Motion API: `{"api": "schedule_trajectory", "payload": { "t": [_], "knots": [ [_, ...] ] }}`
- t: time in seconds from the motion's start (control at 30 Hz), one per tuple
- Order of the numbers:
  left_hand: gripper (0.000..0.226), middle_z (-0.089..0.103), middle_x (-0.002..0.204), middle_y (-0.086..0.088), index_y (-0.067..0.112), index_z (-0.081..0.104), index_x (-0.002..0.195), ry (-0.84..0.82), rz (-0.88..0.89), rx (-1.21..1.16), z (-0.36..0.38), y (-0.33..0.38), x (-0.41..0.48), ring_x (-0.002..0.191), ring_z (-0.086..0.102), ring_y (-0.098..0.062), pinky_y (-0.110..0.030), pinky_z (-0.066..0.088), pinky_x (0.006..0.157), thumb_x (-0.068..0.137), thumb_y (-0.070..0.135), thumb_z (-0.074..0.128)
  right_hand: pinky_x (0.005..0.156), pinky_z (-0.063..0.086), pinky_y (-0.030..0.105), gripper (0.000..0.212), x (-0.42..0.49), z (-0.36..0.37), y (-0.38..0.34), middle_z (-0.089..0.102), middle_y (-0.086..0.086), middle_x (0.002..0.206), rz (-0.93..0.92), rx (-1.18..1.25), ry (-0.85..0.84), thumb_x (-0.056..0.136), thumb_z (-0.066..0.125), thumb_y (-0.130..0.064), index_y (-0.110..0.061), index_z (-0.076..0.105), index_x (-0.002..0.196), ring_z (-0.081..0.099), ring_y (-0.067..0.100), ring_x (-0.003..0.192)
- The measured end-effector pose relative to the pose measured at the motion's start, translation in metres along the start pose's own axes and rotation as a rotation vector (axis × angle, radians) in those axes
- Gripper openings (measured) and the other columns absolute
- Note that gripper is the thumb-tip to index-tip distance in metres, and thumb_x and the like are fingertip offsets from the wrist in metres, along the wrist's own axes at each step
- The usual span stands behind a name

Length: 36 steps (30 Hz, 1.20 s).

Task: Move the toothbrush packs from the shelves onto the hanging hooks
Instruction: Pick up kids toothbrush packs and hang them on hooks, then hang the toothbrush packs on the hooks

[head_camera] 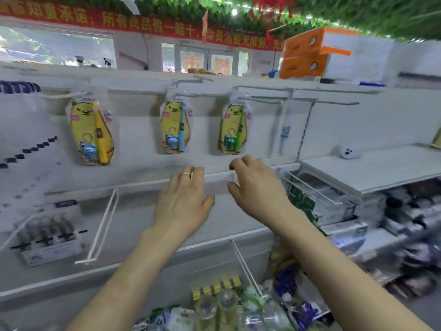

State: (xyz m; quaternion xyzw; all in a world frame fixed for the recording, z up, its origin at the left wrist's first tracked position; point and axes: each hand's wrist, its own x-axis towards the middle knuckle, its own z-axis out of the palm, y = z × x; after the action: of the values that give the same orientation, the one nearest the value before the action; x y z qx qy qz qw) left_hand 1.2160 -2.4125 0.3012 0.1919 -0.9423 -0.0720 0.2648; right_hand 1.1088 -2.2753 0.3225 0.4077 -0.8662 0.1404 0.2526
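Note:
Three yellow bear-shaped toothbrush packs hang on hooks along the white back panel: one with a yellow brush [91,132] at the left, one with a blue brush [175,126] in the middle, one with a green brush [232,127] to the right. A clear pack with a pale blue brush [284,132] hangs further right, blurred. My left hand [185,199] is below the middle pack, fingers apart, holding nothing, a ring on one finger. My right hand [256,187] is just below the green-brush pack, fingers curled loosely, empty.
White wire dividers [102,223] split the shelf below. Boxed goods [50,237] sit at the lower left, stacked packs [317,201] at the right. Several mixed packs [233,304] fill the bottom shelf. An orange box [307,52] stands on the top ledge.

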Motion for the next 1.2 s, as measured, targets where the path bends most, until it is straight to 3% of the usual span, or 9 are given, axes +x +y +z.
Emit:
{"api": "schedule_trajectory", "payload": {
  "t": [0.17,0.3,0.43,0.7,0.83,1.2],
  "knots": [
    [0.076,0.043,0.153,-0.008,0.018,0.033,0.153,-0.005,0.198,0.073,0.037,0.136,-0.005,0.137,0.045,-0.033,-0.048,0.046,0.103,0.093,0.055,0.062,0.069,0.045,0.044,0.039,-0.099,-0.036,0.120,0.060,0.010,0.103,0.217,-0.205,0.039,0.079,0.072,-0.028,-0.013,0.062,0.114,0.060,0.038,0.093],
    [0.083,0.043,0.155,-0.008,0.020,0.034,0.154,-0.063,0.376,0.040,0.079,0.260,-0.024,0.142,0.042,-0.031,-0.050,0.047,0.100,0.088,0.059,0.066,0.077,0.048,0.047,0.048,-0.183,-0.065,0.218,0.060,0.011,0.111,0.380,-0.322,-0.050,0.084,0.070,-0.042,-0.014,0.059,0.121,0.060,0.039,0.104],
    [0.082,0.051,0.150,-0.007,0.020,0.043,0.149,-0.150,0.574,0.053,0.133,0.365,-0.051,0.134,0.051,-0.032,-0.049,0.053,0.092,0.082,0.056,0.073,0.086,0.048,0.047,0.057,-0.273,-0.090,0.301,0.059,0.011,0.123,0.531,-0.366,-0.120,0.088,0.071,-0.039,-0.016,0.054,0.137,0.058,0.036,0.114],
    [0.082,0.053,0.148,-0.008,0.018,0.049,0.147,-0.337,0.844,-0.028,0.234,0.557,-0.101,0.131,0.054,-0.034,-0.051,0.052,0.093,0.080,0.054,0.078,0.085,0.047,0.043,0.050,-0.424,-0.124,0.443,0.058,0.007,0.119,0.907,-0.438,-0.179,0.085,0.074,-0.034,-0.016,0.056,0.129,0.059,0.032,0.110],
    [0.083,0.050,0.149,-0.006,0.020,0.045,0.148,-0.385,0.991,-0.058,0.284,0.644,-0.101,0.132,0.052,-0.032,-0.049,0.052,0.091,0.081,0.058,0.075,0.081,0.047,0.042,0.051,-0.474,-0.126,0.508,0.060,0.009,0.116,1.105,-0.446,-0.219,0.081,0.075,-0.029,-0.015,0.059,0.127,0.060,0.034,0.107],
    [0.085,0.048,0.154,-0.004,0.020,0.045,0.149,-0.501,1.339,-0.207,0.448,0.904,-0.048,0.136,0.050,-0.030,-0.048,0.052,0.094,0.080,0.060,0.076,0.095,0.046,0.045,0.057,-0.526,-0.134,0.736,0.051,0.008,0.136,1.502,-0.518,-0.263,0.090,0.071,-0.037,-0.019,0.049,0.139,0.054,0.033,0.126]
  ]
}}
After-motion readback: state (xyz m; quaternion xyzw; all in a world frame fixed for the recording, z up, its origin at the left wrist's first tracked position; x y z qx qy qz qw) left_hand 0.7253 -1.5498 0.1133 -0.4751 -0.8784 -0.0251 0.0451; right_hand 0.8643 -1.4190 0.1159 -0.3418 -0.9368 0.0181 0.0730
